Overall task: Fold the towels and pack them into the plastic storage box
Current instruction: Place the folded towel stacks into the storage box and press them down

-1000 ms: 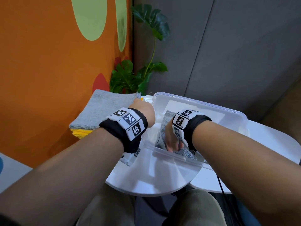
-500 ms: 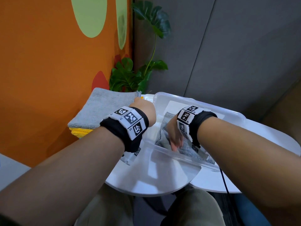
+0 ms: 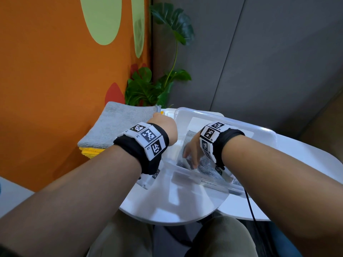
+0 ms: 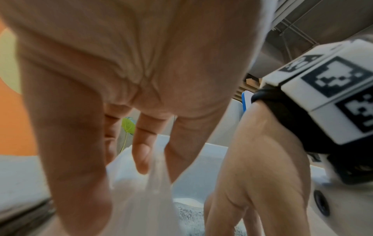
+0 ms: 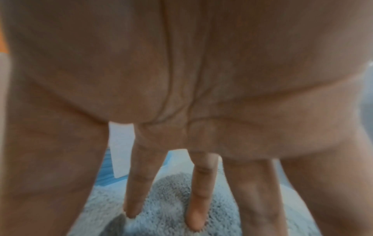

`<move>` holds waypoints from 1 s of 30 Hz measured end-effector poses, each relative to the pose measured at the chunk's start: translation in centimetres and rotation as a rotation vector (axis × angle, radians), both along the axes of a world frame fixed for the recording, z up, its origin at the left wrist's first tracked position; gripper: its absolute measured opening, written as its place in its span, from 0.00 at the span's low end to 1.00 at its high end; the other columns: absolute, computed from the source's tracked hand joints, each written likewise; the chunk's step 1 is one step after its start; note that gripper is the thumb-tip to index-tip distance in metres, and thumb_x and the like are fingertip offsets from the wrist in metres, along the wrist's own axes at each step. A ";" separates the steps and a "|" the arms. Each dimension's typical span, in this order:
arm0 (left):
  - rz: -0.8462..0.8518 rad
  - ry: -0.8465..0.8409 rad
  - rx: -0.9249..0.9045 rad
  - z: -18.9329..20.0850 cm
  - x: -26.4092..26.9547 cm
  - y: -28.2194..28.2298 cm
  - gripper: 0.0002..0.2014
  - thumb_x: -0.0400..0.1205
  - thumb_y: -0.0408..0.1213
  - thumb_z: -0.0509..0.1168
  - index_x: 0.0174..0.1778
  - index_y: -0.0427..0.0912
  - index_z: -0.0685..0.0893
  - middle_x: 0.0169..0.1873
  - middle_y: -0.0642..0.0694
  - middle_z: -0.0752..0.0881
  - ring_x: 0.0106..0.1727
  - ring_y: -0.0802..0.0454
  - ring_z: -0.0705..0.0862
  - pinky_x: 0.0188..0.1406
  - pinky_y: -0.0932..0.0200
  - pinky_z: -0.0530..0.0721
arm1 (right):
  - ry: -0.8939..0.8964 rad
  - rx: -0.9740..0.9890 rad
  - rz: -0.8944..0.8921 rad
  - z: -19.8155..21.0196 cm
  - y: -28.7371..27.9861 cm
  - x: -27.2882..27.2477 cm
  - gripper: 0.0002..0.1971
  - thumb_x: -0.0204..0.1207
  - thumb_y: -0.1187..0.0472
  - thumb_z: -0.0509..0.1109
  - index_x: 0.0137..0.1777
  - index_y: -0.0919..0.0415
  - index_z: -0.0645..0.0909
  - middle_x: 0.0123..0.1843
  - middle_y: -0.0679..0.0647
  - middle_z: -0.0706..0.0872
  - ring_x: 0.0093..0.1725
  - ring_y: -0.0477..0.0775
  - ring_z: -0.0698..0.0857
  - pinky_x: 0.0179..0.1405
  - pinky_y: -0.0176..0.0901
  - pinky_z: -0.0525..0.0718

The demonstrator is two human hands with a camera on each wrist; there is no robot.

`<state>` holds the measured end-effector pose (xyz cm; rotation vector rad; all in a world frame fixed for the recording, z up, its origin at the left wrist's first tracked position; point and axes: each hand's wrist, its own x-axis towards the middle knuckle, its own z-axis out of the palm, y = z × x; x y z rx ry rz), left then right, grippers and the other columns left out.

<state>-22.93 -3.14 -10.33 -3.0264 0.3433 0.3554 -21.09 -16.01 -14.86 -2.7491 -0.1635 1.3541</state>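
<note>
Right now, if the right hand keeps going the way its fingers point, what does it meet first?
The right hand points down into the plastic storage box. Its fingers look already on the gray towel inside; contact is likely, though blur hides the exact touch.

Clear plastic box [image 3: 259, 135] centre-right of frame, gray towel [image 3: 206, 166] flat inside; gray/yellow towel stack [image 3: 118, 125] centre-left.

We read the embossed word "BOX" on the near wall of the clear plastic storage box [image 3: 207, 182]. On the left wristband [image 3: 146, 140] a small "L5" stands beside one black-and-white square code. The other tiny marks on both wristbands are too small for us to read.
</note>
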 end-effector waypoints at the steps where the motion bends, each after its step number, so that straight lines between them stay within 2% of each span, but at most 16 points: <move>1: -0.004 -0.006 0.002 0.1 -0.1 0.0 0.16 0.82 0.31 0.55 0.64 0.36 0.77 0.62 0.34 0.74 0.62 0.43 0.76 0.48 0.54 0.78 | 0.042 0.034 -0.030 -0.1 0.0 0.2 0.30 0.72 0.78 0.71 0.75 0.71 0.70 0.77 0.60 0.72 0.63 0.57 0.80 0.43 0.38 0.82; 3: -0.019 -0.022 0.018 0.2 -0.2 0.0 0.15 0.83 0.31 0.54 0.64 0.36 0.77 0.62 0.35 0.75 0.64 0.43 0.75 0.53 0.55 0.79 | 0.051 0.013 -0.038 0.3 0.2 0.4 0.30 0.74 0.80 0.68 0.76 0.72 0.67 0.79 0.61 0.68 0.66 0.57 0.78 0.53 0.41 0.81; 5: -0.021 -0.028 0.032 0.2 -0.2 -0.1 0.15 0.83 0.31 0.54 0.64 0.36 0.77 0.62 0.35 0.76 0.65 0.43 0.74 0.53 0.55 0.78 | -0.005 -0.074 -0.052 1.0 0.5 0.2 0.27 0.77 0.72 0.68 0.76 0.69 0.70 0.76 0.62 0.73 0.71 0.60 0.76 0.61 0.44 0.78; 8: -0.021 -0.030 0.045 0.2 -0.2 -0.1 0.15 0.83 0.32 0.55 0.64 0.36 0.77 0.63 0.35 0.75 0.63 0.43 0.76 0.53 0.55 0.79 | -0.333 -0.359 0.198 1.1 -0.2 1.1 0.29 0.71 0.51 0.76 0.72 0.53 0.76 0.64 0.51 0.83 0.61 0.57 0.83 0.57 0.48 0.81; 10: -0.038 -0.040 0.056 0.2 -0.2 -0.1 0.15 0.83 0.32 0.54 0.64 0.36 0.77 0.63 0.35 0.75 0.64 0.43 0.75 0.52 0.56 0.78 | -0.338 -0.534 0.307 -0.2 -1.2 2.5 0.33 0.63 0.42 0.78 0.70 0.44 0.77 0.62 0.46 0.84 0.57 0.54 0.84 0.56 0.53 0.83; 12: -0.046 -0.033 0.066 0.1 -0.2 -0.1 0.15 0.84 0.32 0.54 0.64 0.36 0.77 0.62 0.36 0.76 0.64 0.43 0.75 0.51 0.57 0.77 | -0.296 -0.587 0.367 0.7 -0.8 1.5 0.31 0.68 0.45 0.76 0.72 0.43 0.75 0.68 0.45 0.82 0.61 0.55 0.83 0.59 0.51 0.82; 14: -0.029 -0.019 0.076 -0.1 0.0 0.0 0.14 0.84 0.33 0.55 0.63 0.36 0.78 0.61 0.37 0.76 0.62 0.44 0.78 0.47 0.58 0.76 | -0.211 -0.562 0.290 2.1 0.0 -0.4 0.27 0.80 0.55 0.68 0.78 0.54 0.68 0.74 0.52 0.75 0.70 0.57 0.77 0.64 0.45 0.76; 15: -0.018 -0.012 0.081 -0.1 0.1 0.2 0.14 0.84 0.34 0.56 0.62 0.36 0.79 0.61 0.38 0.77 0.61 0.44 0.79 0.46 0.58 0.76 | -0.200 -0.540 0.257 2.5 0.1 -0.5 0.25 0.82 0.59 0.66 0.78 0.59 0.69 0.74 0.55 0.75 0.71 0.58 0.76 0.63 0.44 0.75; 17: -0.020 0.011 0.092 -0.2 0.3 0.4 0.14 0.83 0.36 0.57 0.61 0.36 0.80 0.55 0.40 0.79 0.60 0.44 0.81 0.44 0.58 0.76 | -0.196 -0.495 0.159 2.9 0.0 0.2 0.23 0.78 0.59 0.70 0.72 0.60 0.76 0.70 0.57 0.80 0.69 0.59 0.79 0.63 0.47 0.76; 19: -0.050 0.028 0.119 -0.2 0.3 0.5 0.14 0.84 0.37 0.57 0.60 0.37 0.81 0.45 0.43 0.78 0.60 0.44 0.81 0.46 0.59 0.76 | -0.172 -0.486 0.203 1.8 -1.3 2.1 0.23 0.72 0.50 0.74 0.68 0.50 0.81 0.67 0.49 0.83 0.66 0.55 0.81 0.66 0.48 0.78; 21: -0.079 0.027 0.185 0.0 0.2 0.6 0.13 0.84 0.38 0.56 0.58 0.37 0.82 0.44 0.42 0.77 0.59 0.43 0.80 0.49 0.58 0.78 | -0.160 -0.491 0.267 -1.1 -3.7 5.8 0.25 0.56 0.39 0.76 0.57 0.36 0.85 0.61 0.40 0.86 0.61 0.51 0.84 0.65 0.54 0.80; 23: -0.106 0.019 0.215 0.3 -0.1 0.6 0.12 0.85 0.37 0.56 0.57 0.37 0.82 0.42 0.42 0.77 0.58 0.44 0.81 0.49 0.59 0.79 | -0.092 -0.570 0.270 -3.5 -5.5 8.7 0.27 0.52 0.36 0.76 0.56 0.30 0.83 0.58 0.34 0.86 0.60 0.47 0.84 0.64 0.55 0.80; 25: -0.147 0.006 0.198 0.6 -0.2 0.8 0.11 0.85 0.35 0.56 0.55 0.36 0.83 0.40 0.44 0.79 0.56 0.45 0.83 0.47 0.59 0.79 | -0.125 -0.644 0.302 -4.3 -5.8 9.4 0.29 0.56 0.37 0.79 0.60 0.32 0.81 0.60 0.33 0.84 0.60 0.47 0.83 0.64 0.54 0.80; 27: -0.163 0.007 0.139 1.0 -0.4 1.0 0.11 0.86 0.35 0.57 0.56 0.35 0.83 0.36 0.45 0.79 0.46 0.47 0.85 0.43 0.60 0.80 | -0.190 -0.669 0.355 -3.0 -4.3 7.2 0.28 0.58 0.38 0.79 0.61 0.36 0.82 0.62 0.36 0.84 0.60 0.48 0.84 0.63 0.52 0.80; 28: -0.158 0.018 0.104 1.2 -0.5 1.1 0.11 0.86 0.35 0.57 0.56 0.34 0.83 0.32 0.46 0.78 0.37 0.49 0.82 0.37 0.62 0.80 | -0.197 -0.663 0.374 -1.4 -3.0 5.1 0.28 0.62 0.38 0.78 0.64 0.38 0.81 0.65 0.38 0.83 0.61 0.49 0.83 0.64 0.52 0.80; 30: -0.131 0.044 0.051 1.7 -0.8 1.5 0.11 0.87 0.35 0.58 0.56 0.33 0.82 0.29 0.46 0.73 0.26 0.52 0.74 0.21 0.67 0.76 | -0.146 -0.595 0.391 1.3 -1.0 0.9 0.28 0.78 0.43 0.67 0.77 0.50 0.71 0.75 0.46 0.74 0.71 0.54 0.77 0.71 0.51 0.74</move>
